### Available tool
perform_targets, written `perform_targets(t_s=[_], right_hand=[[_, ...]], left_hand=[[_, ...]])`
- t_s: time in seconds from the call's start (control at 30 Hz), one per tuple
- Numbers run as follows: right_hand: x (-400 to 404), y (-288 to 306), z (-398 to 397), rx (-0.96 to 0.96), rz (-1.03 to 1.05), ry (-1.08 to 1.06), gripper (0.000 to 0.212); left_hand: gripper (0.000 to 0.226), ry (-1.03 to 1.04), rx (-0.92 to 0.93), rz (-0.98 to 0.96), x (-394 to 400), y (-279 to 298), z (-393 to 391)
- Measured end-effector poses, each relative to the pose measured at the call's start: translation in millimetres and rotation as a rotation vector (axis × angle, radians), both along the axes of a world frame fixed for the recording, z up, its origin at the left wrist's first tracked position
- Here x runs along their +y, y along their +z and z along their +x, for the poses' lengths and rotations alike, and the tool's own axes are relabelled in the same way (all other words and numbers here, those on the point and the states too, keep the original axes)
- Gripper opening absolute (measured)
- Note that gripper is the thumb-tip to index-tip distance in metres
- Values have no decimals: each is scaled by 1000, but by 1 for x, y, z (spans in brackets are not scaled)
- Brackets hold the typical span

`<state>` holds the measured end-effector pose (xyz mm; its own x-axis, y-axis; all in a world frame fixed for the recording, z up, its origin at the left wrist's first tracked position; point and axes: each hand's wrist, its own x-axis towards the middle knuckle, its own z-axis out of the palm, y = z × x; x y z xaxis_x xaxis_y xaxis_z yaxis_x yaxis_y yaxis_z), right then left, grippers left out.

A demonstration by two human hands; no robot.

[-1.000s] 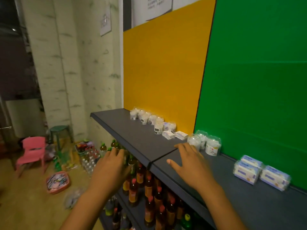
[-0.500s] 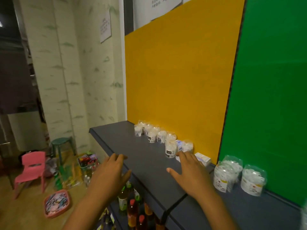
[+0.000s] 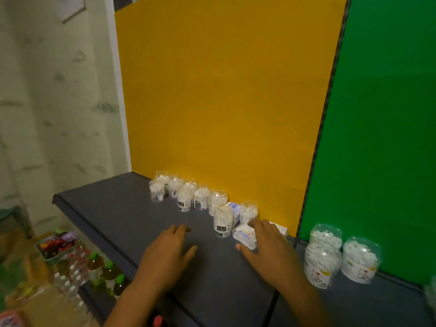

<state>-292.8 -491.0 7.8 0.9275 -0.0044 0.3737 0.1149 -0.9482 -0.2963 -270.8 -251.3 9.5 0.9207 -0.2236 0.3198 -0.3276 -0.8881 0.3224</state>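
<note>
Dark grey shelf backed by yellow panel and green panel. Bottles below its edge, blurred. Left hand flat over the shelf, fingers released. Right hand with fingers released, lying on small white packet beside labelled jar; packet half hidden.

— What are the arms doing?
— Both are stretching forward, palms down. The left hand is holding its fingers loosely straight; the right hand is spreading its thumb aside.
</note>
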Motion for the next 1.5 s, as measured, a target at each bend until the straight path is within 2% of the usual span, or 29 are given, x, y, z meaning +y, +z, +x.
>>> perform_targets(t_s=[0.13, 0.4, 0.57, 0.77, 0.9, 1.07, 1.2, 1.5], right_hand=[[2, 2, 27, 30, -8, -115, 53], [7, -2, 79, -45, -40, -288, 54], [10, -15, 98, -108, 20, -367, 47], [6, -22, 111, -130, 84, -403, 44], [6, -25, 116, -164, 178, -425, 41], [13, -32, 125, -206, 203, -423, 45], [16, -40, 132, -186, 191, -404, 57], [23, -47, 151, -198, 218, -481, 62]], left_hand=[[48, -125, 33, -20, -3, -3, 53], [62, -339, 72, -112, -20, -7, 134], [75, -471, 203, -206, -32, -25, 159], [68, -577, 353, -319, -39, -43, 185], [64, -610, 416, -420, -37, -49, 192], [49, -574, 334, -784, -28, -39, 189], [54, -530, 336, -984, -26, -38, 187], [54, -466, 329, -1063, -27, -43, 190]])
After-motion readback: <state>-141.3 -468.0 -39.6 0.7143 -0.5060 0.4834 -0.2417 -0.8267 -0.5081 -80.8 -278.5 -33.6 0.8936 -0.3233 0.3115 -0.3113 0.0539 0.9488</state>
